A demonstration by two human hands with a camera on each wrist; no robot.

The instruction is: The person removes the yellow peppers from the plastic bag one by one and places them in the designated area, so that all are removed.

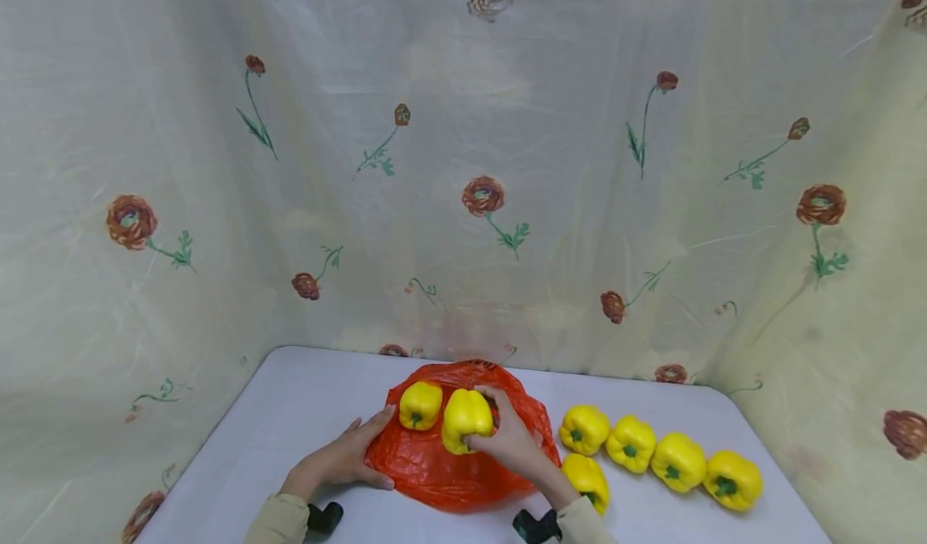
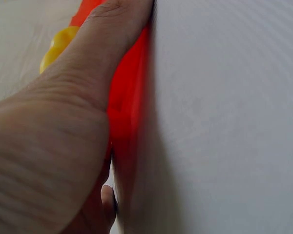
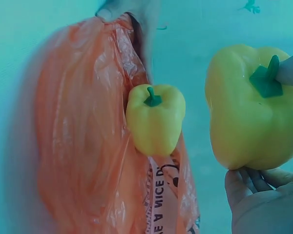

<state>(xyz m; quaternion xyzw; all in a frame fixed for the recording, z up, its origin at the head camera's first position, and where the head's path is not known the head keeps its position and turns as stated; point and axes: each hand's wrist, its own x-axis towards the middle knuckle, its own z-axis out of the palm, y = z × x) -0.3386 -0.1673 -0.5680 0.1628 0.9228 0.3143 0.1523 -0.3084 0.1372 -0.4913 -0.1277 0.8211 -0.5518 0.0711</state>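
Observation:
A crumpled red plastic bag with printed lettering lies on the white table. My right hand grips a yellow bell pepper above the bag, thumb by its green stem in the right wrist view. Another yellow bell pepper sits at the bag's left part, stem toward me. Against the bag's left edge rests my left hand, its fingers extended and thumb apart. In the left wrist view the thumb side of that hand hides much of the bag.
Several yellow bell peppers stand in a slanting row at the right, from one near the bag to an outer one. A separate pepper lies by my right forearm. A flowered curtain hangs behind the table.

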